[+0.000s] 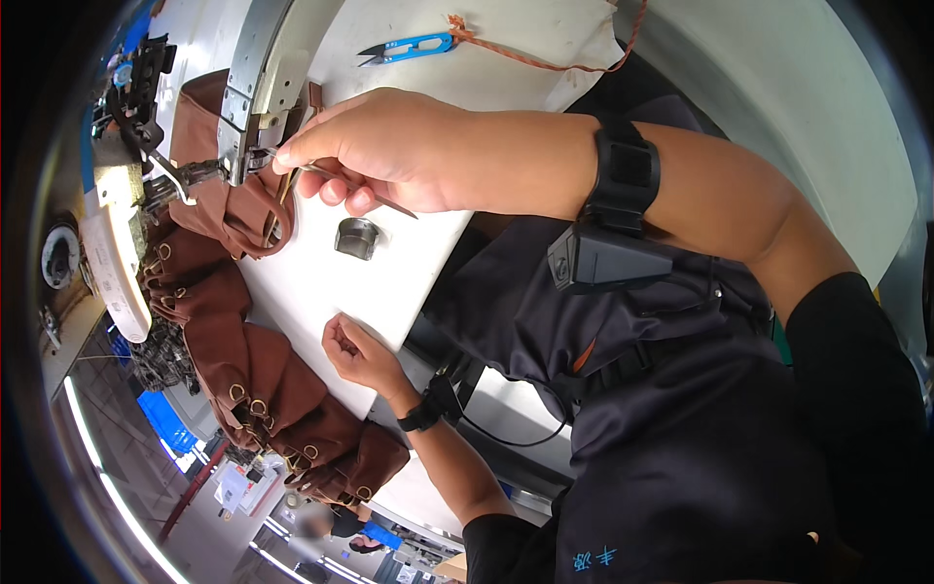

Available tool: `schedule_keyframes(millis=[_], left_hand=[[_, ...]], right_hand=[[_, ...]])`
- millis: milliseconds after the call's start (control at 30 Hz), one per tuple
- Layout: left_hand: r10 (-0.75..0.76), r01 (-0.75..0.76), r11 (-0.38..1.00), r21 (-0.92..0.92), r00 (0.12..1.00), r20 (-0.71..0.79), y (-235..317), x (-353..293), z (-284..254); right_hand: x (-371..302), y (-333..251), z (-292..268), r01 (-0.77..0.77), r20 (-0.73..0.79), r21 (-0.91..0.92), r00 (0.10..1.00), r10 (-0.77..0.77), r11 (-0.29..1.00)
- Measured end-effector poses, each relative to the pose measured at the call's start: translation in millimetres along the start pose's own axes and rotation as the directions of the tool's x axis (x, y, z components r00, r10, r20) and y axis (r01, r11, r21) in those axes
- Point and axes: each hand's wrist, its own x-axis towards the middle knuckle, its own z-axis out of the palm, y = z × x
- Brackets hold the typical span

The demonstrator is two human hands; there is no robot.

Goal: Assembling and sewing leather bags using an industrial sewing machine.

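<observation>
My right hand [384,146] is closed in a pinch around a slim, pointed metal tool, perhaps tweezers [394,205]. Its thumb and index finger are right beside the needle area of a sewing machine [234,136]. Folded brown leather-like bag pieces [229,204] lie at the presser foot, one strap looping close to these fingers. Lower down, my left hand [358,352] hovers at or rests on the white tabletop's edge, fingers loosely curled, and nothing shows in it. Between both hands sits a small glossy black object [357,238] whose kind I cannot make out.
Blue thread snips [409,47] tied to an orange cord [535,63] lie on the white table [321,277]. A row of brown bags with brass rings [263,370] runs along the table's far side. Another person [345,521] is in the background.
</observation>
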Motion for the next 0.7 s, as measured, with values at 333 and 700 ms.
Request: schedule_keyframes(millis=[333, 700], left_hand=[[-0.014, 0.014, 1.000, -0.007, 1.000, 0.001, -2, 0, 0], [-0.001, 0.001, 0.999, -0.034, 1.000, -0.012, -5, 0, 1]], right_hand=[[4, -4, 10, -0.059, 0.069, 0.067, 0.996, 0.054, 0.996], [4, 0, 23, 0.027, 0.007, 0.156, 1.000, -0.028, 0.987]])
